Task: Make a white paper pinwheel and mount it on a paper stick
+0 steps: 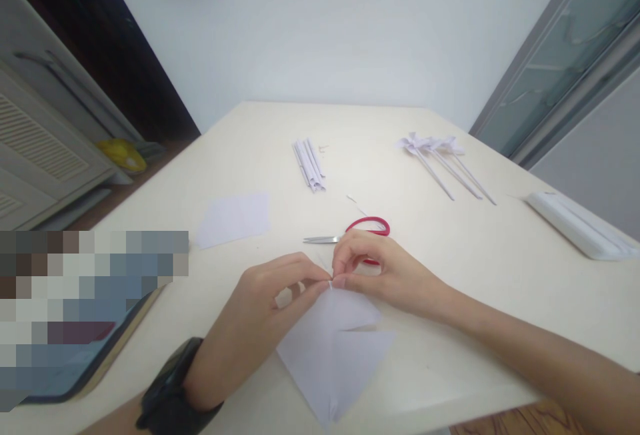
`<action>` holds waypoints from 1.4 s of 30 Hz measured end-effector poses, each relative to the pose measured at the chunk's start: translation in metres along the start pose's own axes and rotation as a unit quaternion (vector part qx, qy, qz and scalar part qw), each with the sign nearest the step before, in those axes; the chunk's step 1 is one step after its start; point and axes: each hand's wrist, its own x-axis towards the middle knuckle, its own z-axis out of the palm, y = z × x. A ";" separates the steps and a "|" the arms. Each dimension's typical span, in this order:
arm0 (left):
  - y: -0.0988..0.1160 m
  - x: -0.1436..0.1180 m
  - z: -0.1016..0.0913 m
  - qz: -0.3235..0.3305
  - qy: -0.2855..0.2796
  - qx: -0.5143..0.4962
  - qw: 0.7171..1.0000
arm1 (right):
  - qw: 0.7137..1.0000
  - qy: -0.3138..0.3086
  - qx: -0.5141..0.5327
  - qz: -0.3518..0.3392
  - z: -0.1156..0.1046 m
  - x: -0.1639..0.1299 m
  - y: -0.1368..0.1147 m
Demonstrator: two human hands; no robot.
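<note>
2 paper sheets, 1 scissors; 3 pinwheels, 1 strip bundle, 1 phone

table | scissors | paper sheets (white) | pinwheels

No text, label, brand, number or sign can be read anywhere in this view. The sheets of paper on the table are blank white, and the scissors show no maker's mark. The screen of the device at the near left is blurred into blocks, so nothing on it is legible. The white box at the far right and the cabinet at the left carry no lettering that can be made out.
</note>
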 end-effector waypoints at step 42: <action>-0.015 0.001 0.002 -0.224 -0.131 -0.441 0.859 | 0.980 0.052 -0.091 -0.169 0.008 -0.008 -0.009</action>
